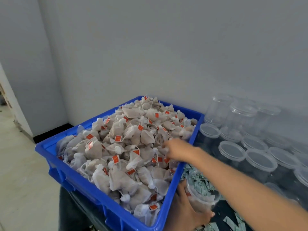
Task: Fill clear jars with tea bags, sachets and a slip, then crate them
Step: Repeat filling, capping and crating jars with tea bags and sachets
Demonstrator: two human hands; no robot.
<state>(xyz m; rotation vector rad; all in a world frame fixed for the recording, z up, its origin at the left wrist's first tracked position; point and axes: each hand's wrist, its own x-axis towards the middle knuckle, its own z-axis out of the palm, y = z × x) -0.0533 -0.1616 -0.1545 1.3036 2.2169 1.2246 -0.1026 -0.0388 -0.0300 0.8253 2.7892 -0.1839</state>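
A: Where are the tea bags (126,147)?
B: Piled high in the blue crate (168,200). They have little red tags.

A: What is the right hand (175,150) doing?
B: It reaches over the crate's right wall, down onto the pile. It is blurry, so I cannot tell if its fingers are apart or pinching a bag.

A: And the left hand (186,212)?
B: Its fingers wrap round a clear jar (202,195), just right of the crate's near corner. Some tea bags are inside the jar.

A: What else?
B: Green sachets (196,179) lie right of the crate. Empty jars (260,157) stand farther right, by the grey wall (166,47).
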